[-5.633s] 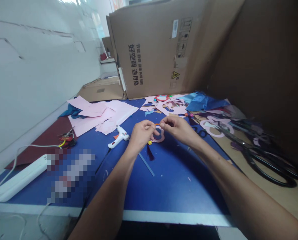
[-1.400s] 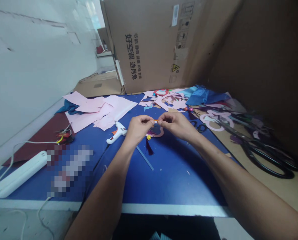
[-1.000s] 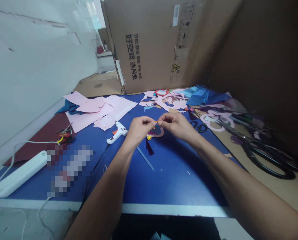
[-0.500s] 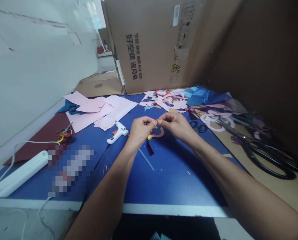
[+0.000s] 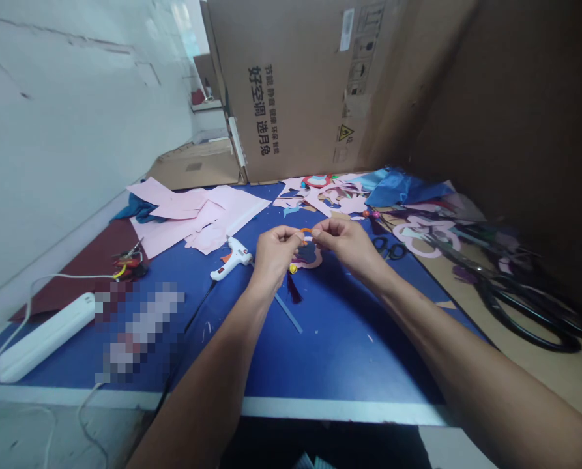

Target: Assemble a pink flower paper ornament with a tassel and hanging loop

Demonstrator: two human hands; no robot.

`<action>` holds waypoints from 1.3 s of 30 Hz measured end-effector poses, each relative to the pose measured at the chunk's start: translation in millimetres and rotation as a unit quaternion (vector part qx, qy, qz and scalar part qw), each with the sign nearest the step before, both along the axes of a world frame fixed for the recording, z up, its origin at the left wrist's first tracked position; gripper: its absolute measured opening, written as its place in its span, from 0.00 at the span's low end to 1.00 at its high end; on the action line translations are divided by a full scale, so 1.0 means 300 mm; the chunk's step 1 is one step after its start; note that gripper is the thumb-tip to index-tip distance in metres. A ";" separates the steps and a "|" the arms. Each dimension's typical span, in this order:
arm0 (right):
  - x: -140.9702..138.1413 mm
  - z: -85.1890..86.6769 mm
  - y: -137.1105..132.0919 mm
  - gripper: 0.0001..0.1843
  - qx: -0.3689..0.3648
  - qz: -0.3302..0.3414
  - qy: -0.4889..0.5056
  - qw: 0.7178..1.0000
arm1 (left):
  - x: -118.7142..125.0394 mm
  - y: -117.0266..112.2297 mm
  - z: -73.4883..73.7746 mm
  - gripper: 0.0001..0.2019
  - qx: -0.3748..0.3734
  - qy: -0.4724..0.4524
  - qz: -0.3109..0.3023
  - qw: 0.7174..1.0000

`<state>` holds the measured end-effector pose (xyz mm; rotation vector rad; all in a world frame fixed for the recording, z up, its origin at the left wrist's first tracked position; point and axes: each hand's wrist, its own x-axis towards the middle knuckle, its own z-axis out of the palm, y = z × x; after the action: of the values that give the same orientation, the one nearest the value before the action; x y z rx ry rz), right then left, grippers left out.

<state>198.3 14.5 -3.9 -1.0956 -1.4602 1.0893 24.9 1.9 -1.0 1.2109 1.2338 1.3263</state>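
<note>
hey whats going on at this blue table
A person's left hand and right hand hold a thin orange strip between them in a pinching grip, above the blue table. Just below is a pink cutout, with a yellow bell and a dark tassel near its edge. A white glue gun lies left of the hands.

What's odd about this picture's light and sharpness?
In the head view, a shadow darkens the table beside the right arm, with soft glare alongside; toward the right edge, the big scissors look stretched and soft; at left, a patch is pixelated.
</note>
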 end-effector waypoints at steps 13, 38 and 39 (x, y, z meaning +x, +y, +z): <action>-0.007 0.007 -0.018 0.18 -0.022 0.036 -0.067 0.997 | 0.000 0.004 -0.005 0.03 -0.015 -0.015 0.005 1.000; 0.014 0.013 -0.018 0.18 0.038 0.022 -0.156 0.987 | -0.007 0.004 -0.015 0.06 0.073 0.170 0.000 0.983; 0.013 0.013 -0.019 0.19 0.042 0.026 -0.156 0.987 | -0.006 0.005 -0.018 0.06 0.072 0.167 0.000 0.983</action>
<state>202.3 8.9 -0.1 -1.2125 -1.7724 0.9121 22.9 3.3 -6.4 1.5853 1.3883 1.2642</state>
